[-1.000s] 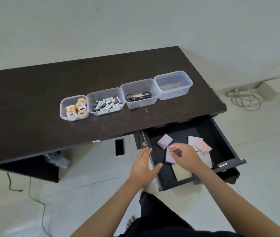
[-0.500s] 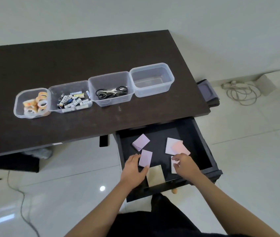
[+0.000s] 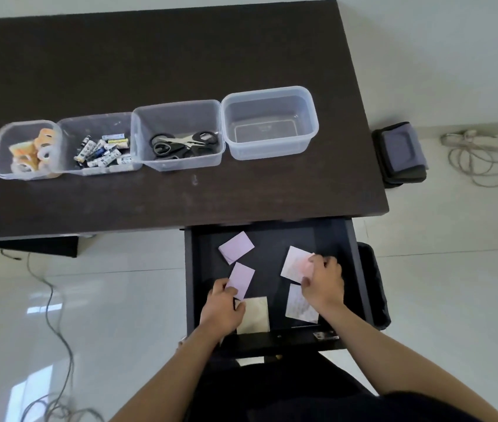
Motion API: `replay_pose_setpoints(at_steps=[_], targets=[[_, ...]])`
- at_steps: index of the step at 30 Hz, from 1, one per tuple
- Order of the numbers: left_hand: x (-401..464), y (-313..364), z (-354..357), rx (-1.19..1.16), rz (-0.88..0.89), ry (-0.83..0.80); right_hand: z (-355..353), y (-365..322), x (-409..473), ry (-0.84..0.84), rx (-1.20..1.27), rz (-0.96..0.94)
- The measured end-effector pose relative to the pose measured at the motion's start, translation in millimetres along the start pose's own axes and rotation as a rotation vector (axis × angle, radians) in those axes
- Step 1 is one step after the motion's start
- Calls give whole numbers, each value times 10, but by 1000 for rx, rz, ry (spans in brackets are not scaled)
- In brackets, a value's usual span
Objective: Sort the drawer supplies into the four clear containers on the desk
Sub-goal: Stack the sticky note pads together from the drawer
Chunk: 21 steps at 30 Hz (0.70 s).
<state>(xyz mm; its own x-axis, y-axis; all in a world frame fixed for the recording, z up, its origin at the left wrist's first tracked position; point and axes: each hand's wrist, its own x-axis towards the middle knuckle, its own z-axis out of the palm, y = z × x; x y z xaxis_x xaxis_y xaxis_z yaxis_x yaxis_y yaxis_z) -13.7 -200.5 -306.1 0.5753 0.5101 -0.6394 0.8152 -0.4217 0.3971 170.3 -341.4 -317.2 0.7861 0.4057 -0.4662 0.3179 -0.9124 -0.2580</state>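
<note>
A dark desk (image 3: 162, 56) fills the upper part of the view, and four clear containers are lined up on it in a row. The leftmost container (image 3: 1, 147) holds tape rolls (image 3: 33, 150), the next container (image 3: 68, 129) holds batteries (image 3: 101, 152), the third container (image 3: 177, 111) holds black-handled scissors (image 3: 184, 143), and nothing is seen in the rightmost container (image 3: 313, 123).

Below the desk's front edge an open dark drawer (image 3: 354, 269) is seen, with several pads of sticky notes lying in it. A purple pad (image 3: 236, 247) lies near the back left. A second purple pad (image 3: 243, 277) is pinched at its near end by the left hand (image 3: 222, 309), the fingers (image 3: 222, 286) curled onto it. A cream pad (image 3: 255, 315) lies just beside that hand, partly covered by it. On the right, a pale pink pad (image 3: 295, 263) is gripped at its edge by the right hand (image 3: 322, 281), the fingers curled over it. A white pad (image 3: 298, 306) lies just below, partly under the wrist.

On the floor a coiled cable (image 3: 482, 159) is seen at the right and a grey cable (image 3: 56, 315) at the left.
</note>
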Motion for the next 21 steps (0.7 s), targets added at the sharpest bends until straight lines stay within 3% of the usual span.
replay_pose_setpoints(at_steps=[6,11,16,21], targets=[[71,30,61,-156,-102,91,-75,42,147,67,18,-99],[102,67,83,-222,-136,103,-85,41,263,-99,-171,-384],[78,98,118,-200,-174,88,-147,-88,389,-159,-344,-353],[15,190,84,-137,-188,107,-211,-172,407,-165,-449,-448]])
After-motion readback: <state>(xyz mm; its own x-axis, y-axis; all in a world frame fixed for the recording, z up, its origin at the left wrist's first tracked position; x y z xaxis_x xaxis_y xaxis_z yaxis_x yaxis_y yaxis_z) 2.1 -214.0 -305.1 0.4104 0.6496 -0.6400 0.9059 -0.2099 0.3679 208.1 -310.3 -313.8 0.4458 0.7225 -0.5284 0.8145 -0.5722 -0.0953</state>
